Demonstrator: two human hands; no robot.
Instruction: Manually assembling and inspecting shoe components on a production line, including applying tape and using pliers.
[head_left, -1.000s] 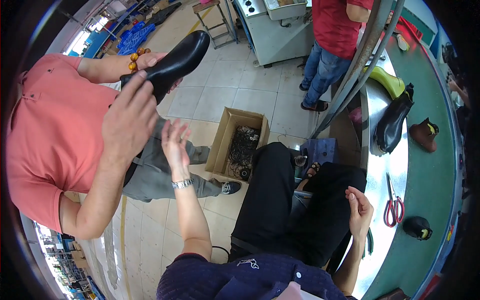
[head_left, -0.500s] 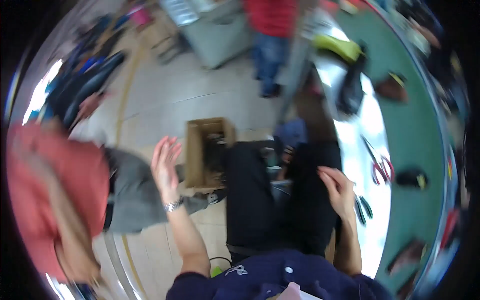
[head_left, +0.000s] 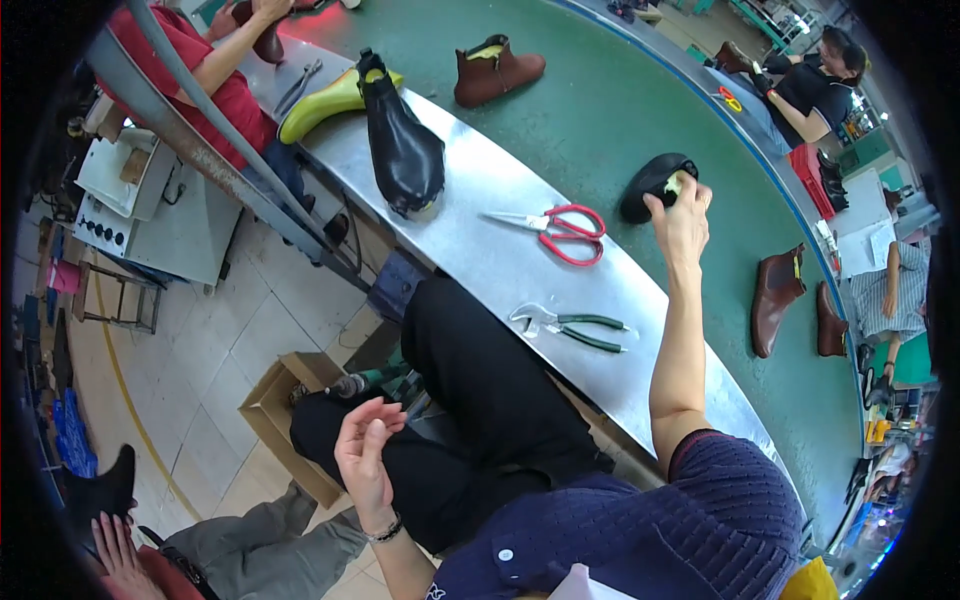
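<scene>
While the right hand [head_left: 682, 218] pinches its rim, a black boot [head_left: 639, 191] sits upper right.
Lower left, well apart, the left hand [head_left: 368, 455] loosely curls.

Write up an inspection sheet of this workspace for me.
Surface: green worktop edged by a metal ledge.
Job's things: small black boot with yellow lining; whether lifted, cannot tell.
Clutter: red-handled metal scissors, green-handled metal pliers, glossy black boot, yellow-green boot-shaped form on the ledge; brown ankle boots on the worktop.
Hands: right hand touches the small boot's opening; left hand, nothing seen in it.
Cables: none clearly identifiable.
Surroundings: co-worker in red, co-worker in black, open brown cardboard box.
</scene>
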